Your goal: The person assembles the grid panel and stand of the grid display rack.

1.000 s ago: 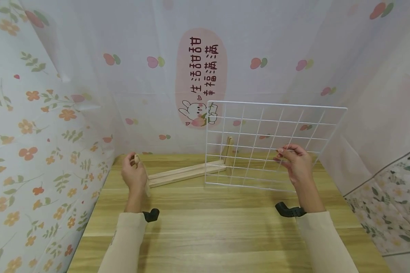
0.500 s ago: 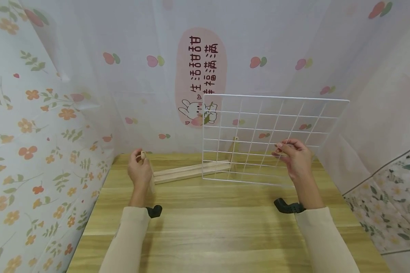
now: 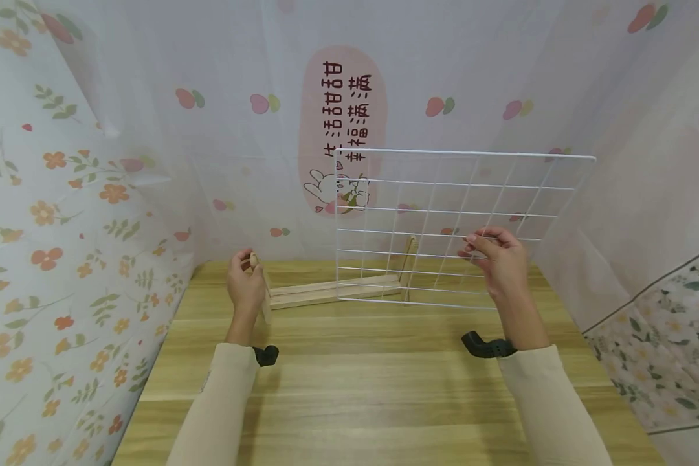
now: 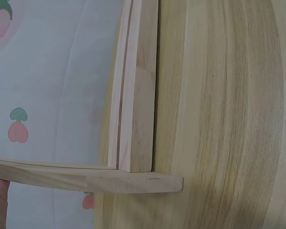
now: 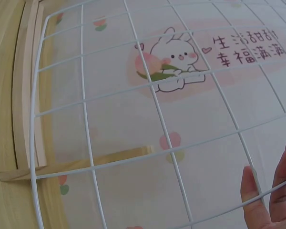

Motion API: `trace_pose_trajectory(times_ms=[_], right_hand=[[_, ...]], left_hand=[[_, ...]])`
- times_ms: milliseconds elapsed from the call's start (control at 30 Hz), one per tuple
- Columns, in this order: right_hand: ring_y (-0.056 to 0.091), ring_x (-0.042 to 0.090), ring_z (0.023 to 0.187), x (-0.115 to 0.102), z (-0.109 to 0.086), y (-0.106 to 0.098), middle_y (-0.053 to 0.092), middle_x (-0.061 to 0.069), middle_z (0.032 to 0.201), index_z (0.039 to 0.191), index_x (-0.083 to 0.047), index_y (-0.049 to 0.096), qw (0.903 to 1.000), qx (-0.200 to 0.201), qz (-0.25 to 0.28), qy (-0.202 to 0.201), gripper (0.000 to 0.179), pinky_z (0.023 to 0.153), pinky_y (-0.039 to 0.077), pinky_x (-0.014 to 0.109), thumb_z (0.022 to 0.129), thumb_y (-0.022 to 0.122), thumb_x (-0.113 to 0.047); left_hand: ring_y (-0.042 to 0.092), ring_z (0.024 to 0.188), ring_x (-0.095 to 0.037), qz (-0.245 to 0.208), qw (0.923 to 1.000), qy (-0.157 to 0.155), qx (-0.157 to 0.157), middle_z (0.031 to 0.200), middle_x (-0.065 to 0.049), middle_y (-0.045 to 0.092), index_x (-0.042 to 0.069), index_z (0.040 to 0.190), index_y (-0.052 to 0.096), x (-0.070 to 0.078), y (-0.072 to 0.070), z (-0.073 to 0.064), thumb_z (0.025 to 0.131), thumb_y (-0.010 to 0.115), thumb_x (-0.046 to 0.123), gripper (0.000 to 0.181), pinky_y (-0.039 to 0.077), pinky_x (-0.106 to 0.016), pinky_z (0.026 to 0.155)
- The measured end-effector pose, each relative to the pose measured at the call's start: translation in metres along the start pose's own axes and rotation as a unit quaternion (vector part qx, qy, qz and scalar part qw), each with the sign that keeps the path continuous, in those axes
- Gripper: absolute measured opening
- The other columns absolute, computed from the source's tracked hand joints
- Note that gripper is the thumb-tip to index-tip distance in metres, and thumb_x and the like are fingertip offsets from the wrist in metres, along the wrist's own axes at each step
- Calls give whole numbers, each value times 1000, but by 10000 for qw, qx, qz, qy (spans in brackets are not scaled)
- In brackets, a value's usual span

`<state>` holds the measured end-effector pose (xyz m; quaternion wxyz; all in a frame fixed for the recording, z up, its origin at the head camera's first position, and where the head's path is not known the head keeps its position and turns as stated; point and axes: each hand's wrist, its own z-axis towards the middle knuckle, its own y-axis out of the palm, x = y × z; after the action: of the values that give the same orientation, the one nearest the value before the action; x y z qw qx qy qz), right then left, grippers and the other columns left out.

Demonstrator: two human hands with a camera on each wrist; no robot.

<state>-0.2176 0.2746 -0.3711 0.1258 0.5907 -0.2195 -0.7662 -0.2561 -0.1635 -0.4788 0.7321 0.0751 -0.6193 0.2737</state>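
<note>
The white wire grid [image 3: 431, 210] was the larger thing in hand — a thin rectangle of crossed wires with rounded corners — held up in the air over the right part of the wooden stand [image 3: 305, 299], with the back cloth [image 3: 233, 136] and its rabbit print [image 3: 329, 188] showing through the openings. The stand, pale and faintly grained, sat toward the back of the table [image 3: 355, 414]; its two long bars ran side by side between a left side piece [image 3: 267, 307] and a right side piece [image 3: 409, 265]. The right hand [image 3: 503, 262] pinched a wire of the grid, thumb against fingers, and the left hand [image 3: 247, 285] gripped the top of the left side piece. The grid's lower right corner was lost behind the right hand, and its lower wires were faint against the wood; whether any wire touched the stand could not be told. The left wrist view cut off the upper end of the left side piece and caught only a bit of the hand, while the right wrist view cropped the grid on several sides. The grid's left edge crossed in front of the bars, and its upper right corner stood toward the right-hand cloth [image 3: 646, 194]. In front of the stand — between the two sleeves [image 3: 215, 401] — a broad stretch of tabletop ran toward the person.
</note>
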Motion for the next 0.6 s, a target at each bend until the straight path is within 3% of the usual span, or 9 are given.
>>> trace_pose_trajectory(times_ms=[367,600], right_hand=[[66,21,64,-1,4,13,69,10,76,85,2,63,9999,-9,-128,-49,10,66,60,41,83,69,10],[66,20,64,-1,7,21,70,9,75,85,2,64,9998,-124,-117,-84,10,66,60,41,82,70,9]], left_hand=[[53,117,-31,24,9995,56,-312,125,-15,55,5,131,52,2,12,2,93,54,1,38,46,-45,96],[53,116,-30,47,9990,46,-444,126,-14,56,6,132,51,5,18,4,94,53,2,38,47,-43,90]])
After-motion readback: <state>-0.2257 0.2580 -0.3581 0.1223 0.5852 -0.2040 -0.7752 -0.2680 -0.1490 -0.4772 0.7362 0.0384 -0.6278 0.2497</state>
